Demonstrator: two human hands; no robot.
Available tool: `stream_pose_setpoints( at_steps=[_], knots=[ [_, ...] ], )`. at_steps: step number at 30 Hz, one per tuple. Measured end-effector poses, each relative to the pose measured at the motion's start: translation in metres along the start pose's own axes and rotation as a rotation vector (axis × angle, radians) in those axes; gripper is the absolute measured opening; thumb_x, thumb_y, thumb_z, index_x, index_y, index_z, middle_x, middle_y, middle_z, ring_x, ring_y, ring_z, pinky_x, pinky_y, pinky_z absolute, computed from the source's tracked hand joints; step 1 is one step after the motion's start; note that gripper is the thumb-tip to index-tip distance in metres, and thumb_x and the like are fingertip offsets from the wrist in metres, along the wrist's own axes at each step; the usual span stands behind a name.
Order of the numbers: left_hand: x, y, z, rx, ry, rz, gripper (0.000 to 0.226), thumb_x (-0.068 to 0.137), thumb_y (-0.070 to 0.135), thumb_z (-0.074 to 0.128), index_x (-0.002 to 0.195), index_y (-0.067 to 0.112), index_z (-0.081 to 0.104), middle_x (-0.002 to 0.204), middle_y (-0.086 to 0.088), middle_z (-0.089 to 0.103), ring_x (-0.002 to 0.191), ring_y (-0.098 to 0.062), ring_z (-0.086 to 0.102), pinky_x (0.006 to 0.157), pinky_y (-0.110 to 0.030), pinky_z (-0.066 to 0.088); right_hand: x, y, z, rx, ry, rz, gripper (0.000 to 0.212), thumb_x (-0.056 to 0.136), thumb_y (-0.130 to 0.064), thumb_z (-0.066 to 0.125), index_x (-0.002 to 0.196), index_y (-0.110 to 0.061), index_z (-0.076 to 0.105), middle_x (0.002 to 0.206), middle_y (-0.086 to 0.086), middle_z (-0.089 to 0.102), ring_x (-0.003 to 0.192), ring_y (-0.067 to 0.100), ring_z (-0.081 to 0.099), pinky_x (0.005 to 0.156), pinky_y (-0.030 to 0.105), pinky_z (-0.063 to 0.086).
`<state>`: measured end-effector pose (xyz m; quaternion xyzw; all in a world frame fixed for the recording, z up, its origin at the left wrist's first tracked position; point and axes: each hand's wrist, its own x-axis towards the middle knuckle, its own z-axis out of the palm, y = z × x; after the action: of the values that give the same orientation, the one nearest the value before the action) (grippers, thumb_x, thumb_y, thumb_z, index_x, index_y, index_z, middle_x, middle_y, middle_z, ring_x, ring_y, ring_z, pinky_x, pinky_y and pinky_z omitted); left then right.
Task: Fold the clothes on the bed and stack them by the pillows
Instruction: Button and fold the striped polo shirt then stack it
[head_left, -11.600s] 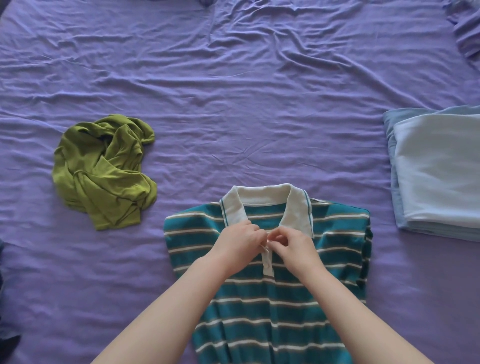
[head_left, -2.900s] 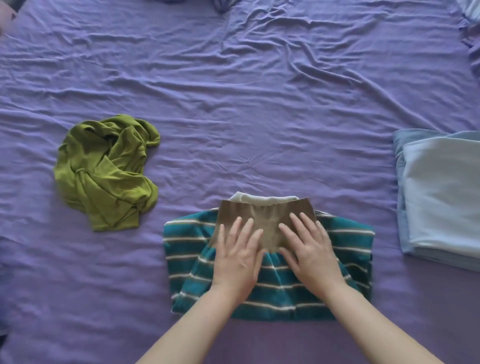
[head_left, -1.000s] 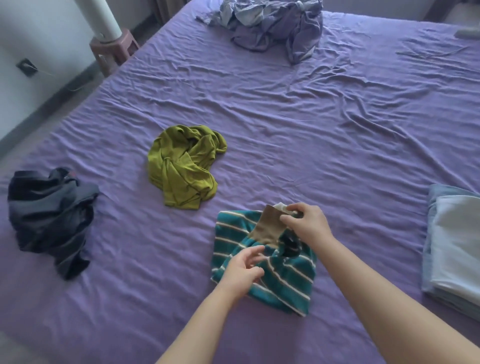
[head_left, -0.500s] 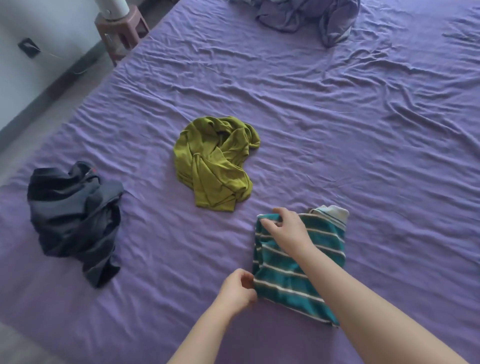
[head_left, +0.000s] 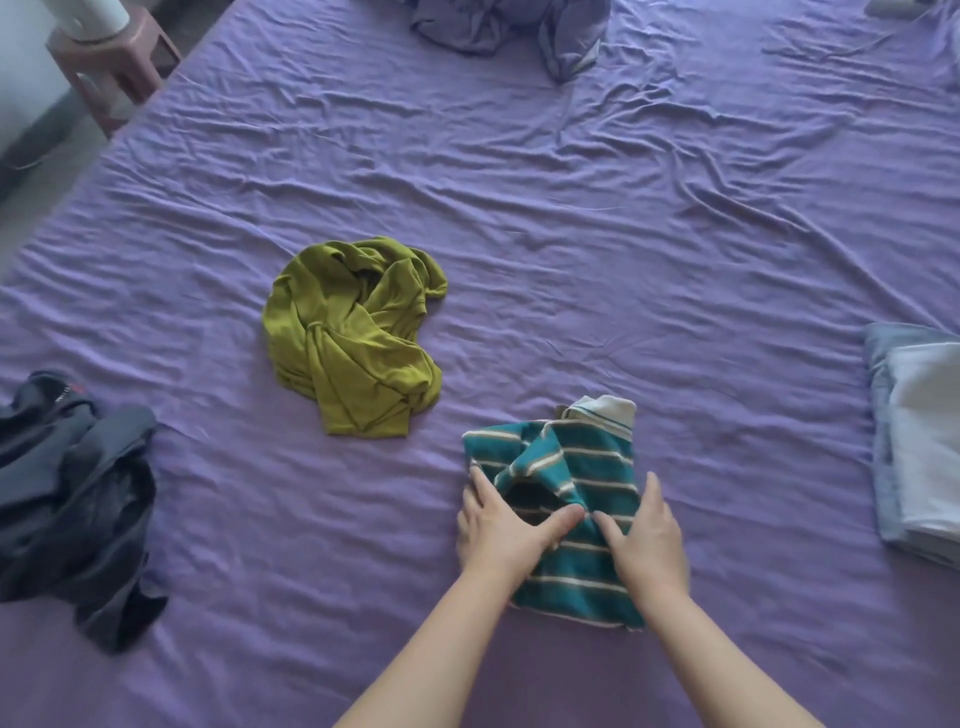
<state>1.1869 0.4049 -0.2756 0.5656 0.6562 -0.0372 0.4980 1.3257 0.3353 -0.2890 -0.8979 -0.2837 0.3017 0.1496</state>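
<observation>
The teal striped polo shirt (head_left: 587, 462) lies folded into a small bundle on the purple bed sheet (head_left: 597, 234), its white collar sticking out at the far end. My left hand (head_left: 501, 527) lies along the bundle's left edge, thumb stretched over the fabric. My right hand (head_left: 649, 540) rests flat on its near right part with straight fingers. The two thumbs almost meet on the shirt. A crumpled olive green garment (head_left: 353, 332) sits to the left, apart from both hands.
A dark crumpled garment (head_left: 72, 499) lies at the left edge of the bed. A folded pale blue and white stack (head_left: 919, 436) sits at the right edge. A bluish heap (head_left: 509, 26) lies at the far end. A pink stool (head_left: 114, 73) stands beside the bed.
The shirt went from spread flat to a small folded bundle. In the last half second my right hand came back from its far left corner, and both hands now rest on its near half.
</observation>
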Motion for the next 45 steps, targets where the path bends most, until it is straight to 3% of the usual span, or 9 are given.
stream_pose_setpoints(
  at_steps=[4, 12, 18, 23, 28, 32, 35, 40, 45],
  knots=[
    [-0.005, 0.003, 0.003, -0.345, 0.084, 0.037, 0.139, 0.048, 0.088, 0.056, 0.151, 0.014, -0.001, 0.156, -0.014, 0.016, 0.144, -0.024, 0.016, 0.118, -0.039, 0.016, 0.001, 0.002, 0.003, 0.037, -0.018, 0.063, 0.081, 0.085, -0.038, 0.064, 0.146, -0.010, 0.018, 0.145, 0.011, 0.037, 0.131, 0.029, 0.036, 0.096, 0.041, 0.040],
    [-0.011, 0.016, 0.028, 0.281, 0.222, 0.077, 0.132, 0.056, 0.084, 0.055, 0.146, 0.024, -0.023, 0.155, -0.016, -0.021, 0.145, -0.032, -0.006, 0.115, -0.052, 0.004, 0.002, 0.002, 0.001, 0.114, -0.045, 0.108, 0.053, 0.083, -0.038, 0.065, 0.126, -0.015, 0.042, 0.118, 0.010, 0.052, 0.112, 0.030, 0.049, 0.086, 0.041, 0.047],
    [0.019, 0.015, 0.004, -0.013, 0.544, 0.194, 0.048, 0.077, 0.042, 0.072, 0.115, 0.015, 0.060, 0.140, -0.015, 0.038, 0.126, -0.030, 0.039, 0.105, -0.036, 0.029, 0.007, 0.009, 0.000, 0.151, -0.068, 0.072, 0.047, 0.083, -0.038, 0.066, 0.120, -0.017, 0.046, 0.115, 0.006, 0.053, 0.108, 0.026, 0.051, 0.081, 0.038, 0.044],
    [0.054, 0.003, -0.033, -0.190, 0.431, 0.181, 0.034, 0.083, 0.034, 0.069, 0.107, 0.012, 0.060, 0.118, -0.013, 0.050, 0.095, -0.014, 0.044, 0.081, -0.023, 0.034, 0.011, 0.012, 0.005, 0.161, -0.050, 0.061, 0.044, 0.084, -0.035, 0.066, 0.118, -0.016, 0.047, 0.115, 0.006, 0.054, 0.108, 0.026, 0.051, 0.083, 0.040, 0.045],
    [0.046, 0.001, -0.029, -0.309, 0.329, -0.086, 0.105, 0.069, 0.062, 0.071, 0.145, 0.008, 0.024, 0.140, -0.018, 0.039, 0.130, -0.030, 0.039, 0.106, -0.039, 0.035, 0.008, 0.012, 0.009, 0.163, -0.002, 0.037, 0.044, 0.083, -0.032, 0.066, 0.118, -0.013, 0.048, 0.113, 0.008, 0.054, 0.108, 0.028, 0.050, 0.083, 0.040, 0.045],
    [0.015, 0.003, 0.002, 0.032, 0.236, -0.130, 0.133, 0.057, 0.069, 0.073, 0.150, 0.015, -0.007, 0.148, -0.015, 0.026, 0.137, -0.031, 0.025, 0.108, -0.042, 0.029, 0.007, 0.007, 0.008, 0.166, -0.002, 0.067, 0.043, 0.084, -0.033, 0.065, 0.117, -0.013, 0.047, 0.110, 0.010, 0.054, 0.107, 0.030, 0.051, 0.085, 0.043, 0.047],
    [0.013, 0.004, 0.012, 0.035, 0.290, -0.141, 0.118, 0.067, 0.052, 0.077, 0.149, 0.012, 0.002, 0.142, -0.016, 0.032, 0.131, -0.032, 0.035, 0.101, -0.041, 0.037, 0.010, 0.007, 0.006, 0.196, -0.037, 0.093, 0.044, 0.083, -0.035, 0.066, 0.116, -0.012, 0.049, 0.110, 0.009, 0.056, 0.105, 0.029, 0.053, 0.081, 0.040, 0.046],
    [0.029, 0.010, -0.013, -0.839, 0.116, -0.231, 0.059, 0.069, 0.027, 0.084, 0.113, 0.002, 0.055, 0.108, -0.015, 0.067, 0.096, -0.030, 0.066, 0.084, -0.045, 0.055, 0.017, 0.011, -0.003, 0.335, -0.082, 0.019, 0.032, 0.075, -0.034, 0.073, 0.100, -0.017, 0.061, 0.101, 0.007, 0.062, 0.092, 0.022, 0.058, 0.074, 0.032, 0.043],
    [0.017, 0.021, -0.016, -0.851, -0.037, -0.105, 0.034, 0.077, 0.038, 0.074, 0.098, 0.014, 0.063, 0.089, -0.007, 0.074, 0.077, -0.020, 0.071, 0.060, -0.032, 0.058, 0.014, 0.014, -0.020, 0.628, -0.132, 0.003, 0.028, 0.077, -0.022, 0.074, 0.102, -0.019, 0.062, 0.099, 0.004, 0.067, 0.091, 0.019, 0.064, 0.079, 0.037, 0.052]
  ],
)
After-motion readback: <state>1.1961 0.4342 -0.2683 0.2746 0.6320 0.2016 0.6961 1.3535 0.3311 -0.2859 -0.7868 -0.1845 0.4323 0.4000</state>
